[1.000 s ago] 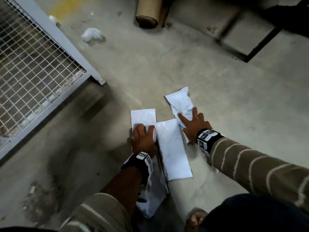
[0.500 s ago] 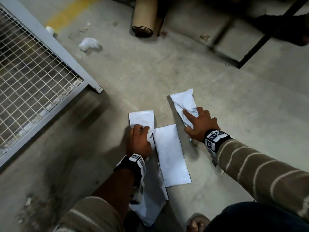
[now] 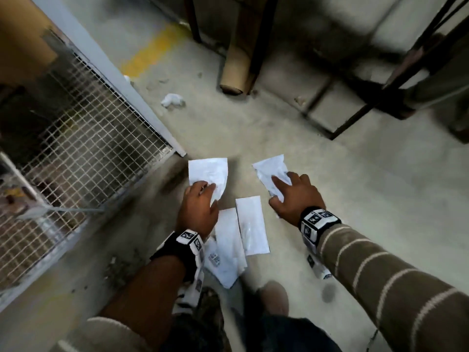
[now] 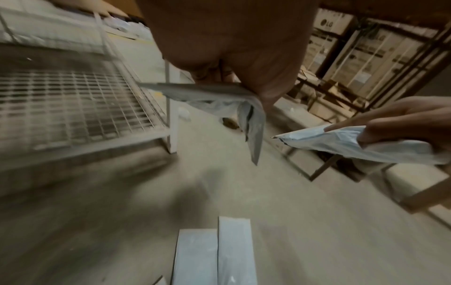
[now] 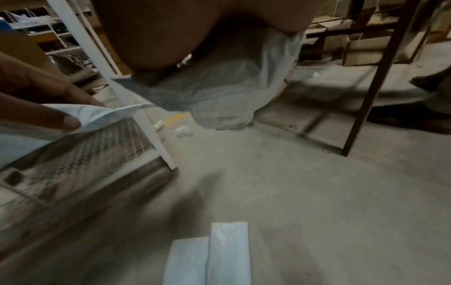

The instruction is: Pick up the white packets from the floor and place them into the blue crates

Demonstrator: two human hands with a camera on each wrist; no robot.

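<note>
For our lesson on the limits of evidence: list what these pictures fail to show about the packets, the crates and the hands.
- Blue crates: in no view, so where the packets go is unknown.
- Left hand grip: in the left wrist view the palm hides the fingers on its packet.
- Right hand: the right wrist view shows only palm over its packet.
- Floor packets: the left wrist covers part of the pile; count unclear.
- Labels: too small to read.

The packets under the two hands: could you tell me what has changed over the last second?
Both hands have lifted off the floor: the left hand grips one packet, the right hand another. The long packets between them stayed flat on the floor.
</note>
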